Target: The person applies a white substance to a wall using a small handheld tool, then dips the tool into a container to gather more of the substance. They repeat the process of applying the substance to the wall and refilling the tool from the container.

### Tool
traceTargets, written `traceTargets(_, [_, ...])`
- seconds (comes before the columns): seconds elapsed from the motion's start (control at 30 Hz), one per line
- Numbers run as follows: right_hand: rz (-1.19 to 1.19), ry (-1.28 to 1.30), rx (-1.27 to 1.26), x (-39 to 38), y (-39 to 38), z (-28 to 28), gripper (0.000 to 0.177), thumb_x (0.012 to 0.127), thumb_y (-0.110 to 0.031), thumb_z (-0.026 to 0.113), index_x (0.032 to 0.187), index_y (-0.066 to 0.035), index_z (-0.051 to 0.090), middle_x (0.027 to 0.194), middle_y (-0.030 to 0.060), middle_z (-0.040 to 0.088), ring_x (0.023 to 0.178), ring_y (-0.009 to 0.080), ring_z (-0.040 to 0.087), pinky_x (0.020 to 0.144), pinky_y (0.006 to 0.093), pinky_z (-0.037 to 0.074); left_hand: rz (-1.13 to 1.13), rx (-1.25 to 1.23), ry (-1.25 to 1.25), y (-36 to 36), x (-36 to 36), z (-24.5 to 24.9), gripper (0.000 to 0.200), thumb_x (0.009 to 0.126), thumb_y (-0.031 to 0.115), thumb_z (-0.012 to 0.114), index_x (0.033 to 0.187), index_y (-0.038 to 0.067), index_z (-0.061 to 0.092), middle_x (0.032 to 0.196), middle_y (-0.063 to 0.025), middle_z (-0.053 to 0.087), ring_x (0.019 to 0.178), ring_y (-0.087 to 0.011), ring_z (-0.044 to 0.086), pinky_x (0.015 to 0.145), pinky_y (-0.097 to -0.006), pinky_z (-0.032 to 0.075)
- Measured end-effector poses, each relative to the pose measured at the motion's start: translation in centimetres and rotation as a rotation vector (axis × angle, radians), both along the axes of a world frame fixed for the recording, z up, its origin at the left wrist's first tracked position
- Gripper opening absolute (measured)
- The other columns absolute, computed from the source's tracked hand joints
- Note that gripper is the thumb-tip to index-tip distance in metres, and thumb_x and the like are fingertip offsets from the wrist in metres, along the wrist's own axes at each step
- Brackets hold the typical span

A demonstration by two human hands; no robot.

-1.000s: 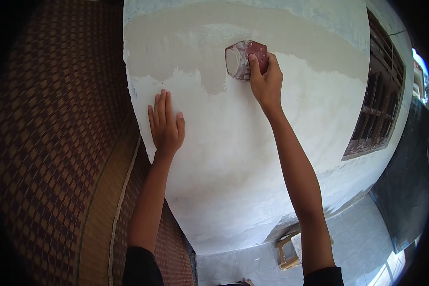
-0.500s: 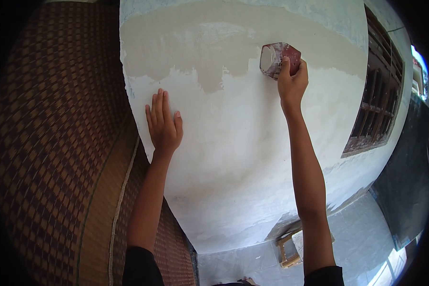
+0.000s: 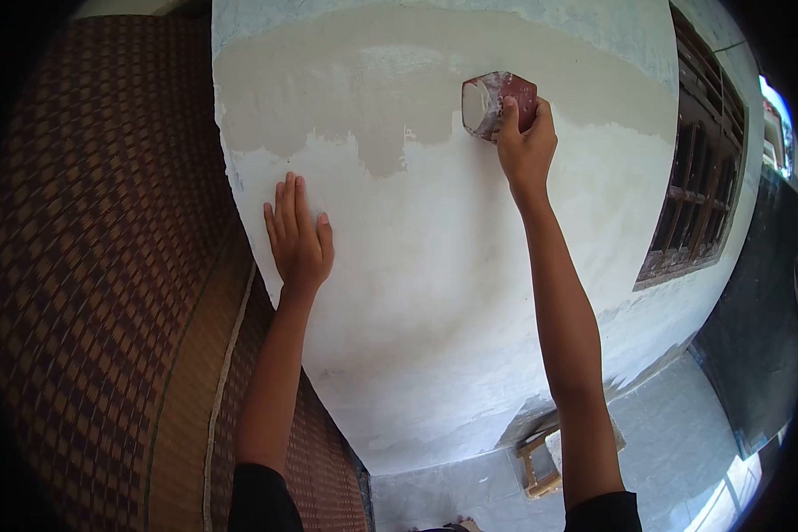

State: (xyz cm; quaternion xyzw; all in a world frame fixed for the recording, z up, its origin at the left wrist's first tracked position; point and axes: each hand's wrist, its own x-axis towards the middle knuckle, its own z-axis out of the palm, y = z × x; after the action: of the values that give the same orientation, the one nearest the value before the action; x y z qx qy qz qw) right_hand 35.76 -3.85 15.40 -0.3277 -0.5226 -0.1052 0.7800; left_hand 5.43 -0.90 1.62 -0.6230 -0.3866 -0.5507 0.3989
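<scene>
My right hand (image 3: 529, 155) grips a dark red, flat putty spreader (image 3: 523, 89), thumb on the near face. Pale putty (image 3: 477, 105) is smeared over the spreader's left part. It is up against a white wall (image 3: 417, 275), at the lower border of a broad beige-grey putty patch (image 3: 301, 84). Lower on the left, my left hand (image 3: 300, 244) lies flat with fingers pointing up, near the wall's left edge. Nothing is in it.
A brown woven mat screen (image 3: 89, 222) runs along the left. At right is a barred wooden window (image 3: 696, 195), with a dark panel (image 3: 754, 328) beyond it. On the grey tiled floor (image 3: 665, 426), a small wooden stool (image 3: 541, 465) stands partly behind my right arm.
The spreader in my right hand has moved a little to the left along the wall. My left hand keeps its place on the wall while the view shifts slightly.
</scene>
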Motion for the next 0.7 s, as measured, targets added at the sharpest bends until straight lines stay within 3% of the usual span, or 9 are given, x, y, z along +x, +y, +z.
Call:
traceTargets(0.1, [0.019,0.051,0.051,0.9,-0.8,0.2,0.03,0.099,-0.023,0.063,0.113,0.003,0.059,0.097,0.0165,0.07,0.084,0.0226,0.069,0.078,0.0341,0.054,0.012,0.005,-0.006,0.0,0.1,0.0,0.061,0.099,0.017,0.046,0.155,0.0,0.029,0.16,-0.0169,0.032,0.149,-0.0362,0.029,0.121,-0.0558,0.018])
traceTargets(0.17, [0.203,-0.049,0.013,0.4,-1.1,0.5,0.03,0.099,-0.025,0.063,0.112,0.002,0.06,0.096,0.0151,0.07,0.083,0.0202,0.068,0.076,0.0323,0.053,0.012,0.015,-0.004,0.0,0.2,0.1,0.061,0.099,0.017,0.045,0.155,0.0,0.029,0.16,-0.0168,0.032,0.149,-0.0361,0.029,0.121,-0.056,0.018])
traceTargets(0.2, [0.134,-0.14,0.104,0.0,0.0,0.6,0.033,0.099,-0.028,0.064,0.112,0.001,0.06,0.096,0.0163,0.069,0.083,0.0218,0.067,0.074,0.0334,0.053,0.008,0.014,-0.003,0.0,0.2,0.1,0.061,0.099,0.017,0.045,0.155,0.0,0.029,0.16,-0.0168,0.032,0.149,-0.0361,0.029,0.121,-0.056,0.018])
traceTargets(0.3, [-0.045,-0.249,0.018,-0.9,0.4,0.7,0.032,0.098,-0.029,0.064,0.112,0.001,0.06,0.097,0.0204,0.065,0.085,0.0284,0.067,0.078,0.038,0.053,0.019,0.011,0.0,0.0,0.1,0.0,0.061,0.099,0.017,0.045,0.155,0.0,0.029,0.16,-0.0167,0.032,0.149,-0.0359,0.029,0.121,-0.056,0.018])
traceTargets(0.4, [-0.014,-0.115,-0.015,1.2,0.6,1.0,0.031,0.098,-0.026,0.064,0.111,0.001,0.06,0.098,0.0204,0.066,0.086,0.0284,0.067,0.078,0.0374,0.054,0.011,0.012,-0.005,0.1,0.1,0.1,0.061,0.099,0.017,0.045,0.155,0.001,0.029,0.16,-0.0165,0.032,0.149,-0.0356,0.029,0.121,-0.0561,0.018])
traceTargets(0.5, [0.062,0.036,-0.001,1.0,-1.4,0.9,0.027,0.099,-0.023,0.062,0.111,0.002,0.06,0.097,0.0154,0.07,0.083,0.0201,0.068,0.076,0.0339,0.054,0.025,-0.004,-0.017,0.0,0.1,0.0,0.061,0.099,0.018,0.045,0.155,0.001,0.029,0.16,-0.0162,0.032,0.149,-0.0355,0.029,0.121,-0.0561,0.019])
traceTargets(0.57, [0.185,-0.033,0.093,0.3,-0.6,0.7,0.027,0.1,-0.024,0.062,0.111,0.001,0.06,0.095,0.0133,0.07,0.082,0.0174,0.067,0.075,0.0316,0.053,0.011,-0.016,-0.021,-0.1,0.2,0.0,0.061,0.099,0.018,0.046,0.155,0.001,0.029,0.16,-0.016,0.032,0.149,-0.0356,0.029,0.121,-0.0561,0.018])
traceTargets(0.7, [-0.013,-0.166,-0.025,-1.2,-0.1,0.0,0.033,0.098,-0.028,0.063,0.114,0.002,0.059,0.101,0.0197,0.064,0.089,0.0278,0.066,0.08,0.0382,0.053,0.007,-0.003,-0.005,0.0,0.0,0.1,0.062,0.099,0.018,0.045,0.156,0.001,0.029,0.16,-0.0159,0.032,0.149,-0.0358,0.028,0.121,-0.056,0.017])
